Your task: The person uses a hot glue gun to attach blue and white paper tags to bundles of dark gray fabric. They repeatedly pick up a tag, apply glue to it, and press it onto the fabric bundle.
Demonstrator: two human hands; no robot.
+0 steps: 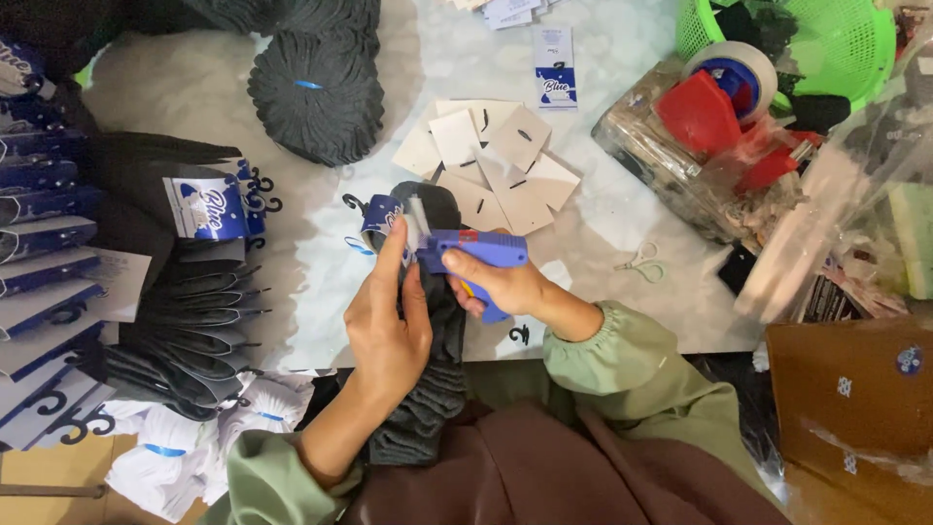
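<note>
Socks [428, 389], a dark grey folded pair, lie lengthwise from the person's lap up onto the white table [603, 214], their top end carrying a blue and white card [381, 216] with a black hook. Left hand [387, 326] grips the socks from the side, fingers wrapped round them and the forefinger stretched up along the card. Right hand [501, 282] is closed round a blue tagging gun [466, 253], whose nose presses against the card at the socks' top. Just beyond lies a loose heap of blank cream cards [496, 160]. Left of the hands sits a fanned stack of tagged socks [185, 292]; a dark bundle [316, 92] rests farther up. Small scissors [641, 262] lie right of the gun, near a tape dispenser [729, 87] and a green basket [836, 39].
</note>
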